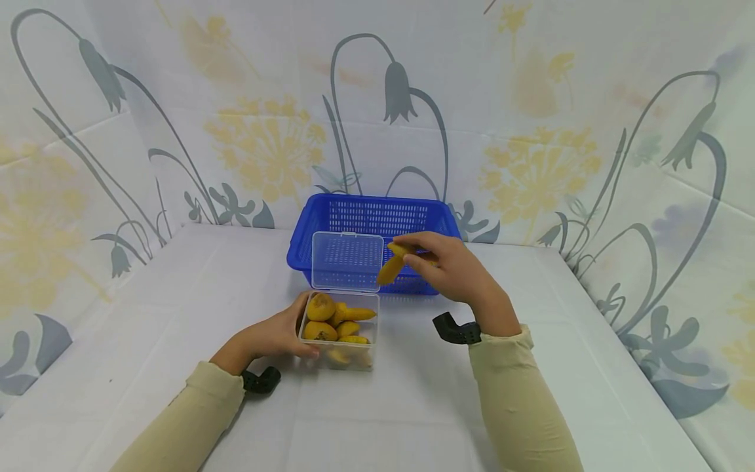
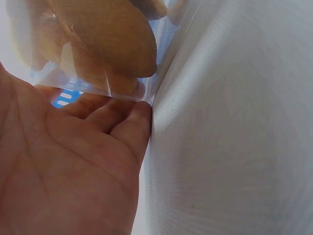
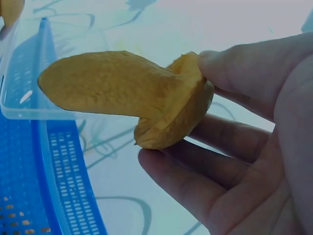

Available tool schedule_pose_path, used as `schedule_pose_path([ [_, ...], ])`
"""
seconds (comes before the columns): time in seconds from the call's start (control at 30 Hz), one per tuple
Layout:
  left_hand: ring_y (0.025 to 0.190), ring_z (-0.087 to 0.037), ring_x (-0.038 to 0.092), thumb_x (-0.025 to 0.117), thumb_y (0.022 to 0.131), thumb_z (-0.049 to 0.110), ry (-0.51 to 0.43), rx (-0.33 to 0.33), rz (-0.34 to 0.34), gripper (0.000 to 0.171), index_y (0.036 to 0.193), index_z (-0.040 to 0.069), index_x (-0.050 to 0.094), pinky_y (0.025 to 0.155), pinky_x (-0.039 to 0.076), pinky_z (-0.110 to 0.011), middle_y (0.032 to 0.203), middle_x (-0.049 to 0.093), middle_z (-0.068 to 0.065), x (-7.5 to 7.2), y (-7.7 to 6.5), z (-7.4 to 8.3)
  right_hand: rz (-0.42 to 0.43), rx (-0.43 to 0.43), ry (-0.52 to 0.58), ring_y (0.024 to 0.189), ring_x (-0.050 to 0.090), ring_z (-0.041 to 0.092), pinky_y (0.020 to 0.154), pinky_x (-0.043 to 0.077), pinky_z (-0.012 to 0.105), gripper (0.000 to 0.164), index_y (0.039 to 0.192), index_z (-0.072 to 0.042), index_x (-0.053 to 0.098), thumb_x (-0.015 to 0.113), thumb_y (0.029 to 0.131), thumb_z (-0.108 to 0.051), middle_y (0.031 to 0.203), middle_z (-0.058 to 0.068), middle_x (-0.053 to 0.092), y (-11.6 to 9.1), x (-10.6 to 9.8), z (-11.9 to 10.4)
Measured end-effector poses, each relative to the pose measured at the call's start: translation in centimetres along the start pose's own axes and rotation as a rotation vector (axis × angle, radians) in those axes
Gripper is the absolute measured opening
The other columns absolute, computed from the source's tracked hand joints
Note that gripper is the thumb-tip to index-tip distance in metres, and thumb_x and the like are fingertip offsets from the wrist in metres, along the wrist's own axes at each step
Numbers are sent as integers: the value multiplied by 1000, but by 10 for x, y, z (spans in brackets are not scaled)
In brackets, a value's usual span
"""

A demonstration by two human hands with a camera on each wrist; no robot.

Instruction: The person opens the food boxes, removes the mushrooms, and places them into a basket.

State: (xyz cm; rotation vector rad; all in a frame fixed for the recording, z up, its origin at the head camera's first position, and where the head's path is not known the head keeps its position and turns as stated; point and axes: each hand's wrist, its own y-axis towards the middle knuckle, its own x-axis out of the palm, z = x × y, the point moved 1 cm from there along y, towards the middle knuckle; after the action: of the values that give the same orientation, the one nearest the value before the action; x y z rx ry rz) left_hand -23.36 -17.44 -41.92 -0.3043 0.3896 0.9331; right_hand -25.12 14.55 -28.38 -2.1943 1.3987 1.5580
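Observation:
My right hand [image 1: 451, 269] pinches a yellow mushroom [image 3: 102, 85] by its cap between thumb and fingers, stem pointing away. It is raised above the table, beside the upright clear lid [image 1: 348, 262] of a plastic box. With thumb at the front and fingers at the back, my left hand [image 1: 280, 334] grips the left side of that clear plastic box [image 1: 348, 344]. Several yellow mushrooms [image 1: 320, 331] lie inside, some seen through the wall. In the left wrist view, fingertips [image 2: 142, 111] rest at the box's lower edge, close to the white cloth.
Behind the box stands a blue perforated basket [image 1: 299, 242], partly hidden by the lid and my right hand. Some yellowish pieces show through its mesh in the right wrist view. White cloth [image 1: 236, 275] covers the table, and a flower-printed cloth [image 1: 377, 151] hangs behind.

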Motion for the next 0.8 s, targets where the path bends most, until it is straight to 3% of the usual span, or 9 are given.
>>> schedule_pose_path([
  [0.33, 139, -28, 32, 85, 69, 28, 3, 9, -3, 113, 150, 18, 8, 119, 18, -58, 153, 29, -8, 0, -1, 0, 55, 102, 26, 104, 69, 23, 86, 58, 36, 32, 131, -15, 58, 52, 100, -24, 124, 7, 64, 0, -4, 15],
  [0.8, 139, -28, 32, 85, 69, 26, 4, 34, 1, 111, 150, 19, 10, 119, 17, -59, 152, 29, -7, 0, -1, 0, 116, 212, -18, 120, 57, 30, 101, 50, 44, 40, 138, -14, 51, 47, 102, -29, 133, 11, 58, -4, -9, 45],
])
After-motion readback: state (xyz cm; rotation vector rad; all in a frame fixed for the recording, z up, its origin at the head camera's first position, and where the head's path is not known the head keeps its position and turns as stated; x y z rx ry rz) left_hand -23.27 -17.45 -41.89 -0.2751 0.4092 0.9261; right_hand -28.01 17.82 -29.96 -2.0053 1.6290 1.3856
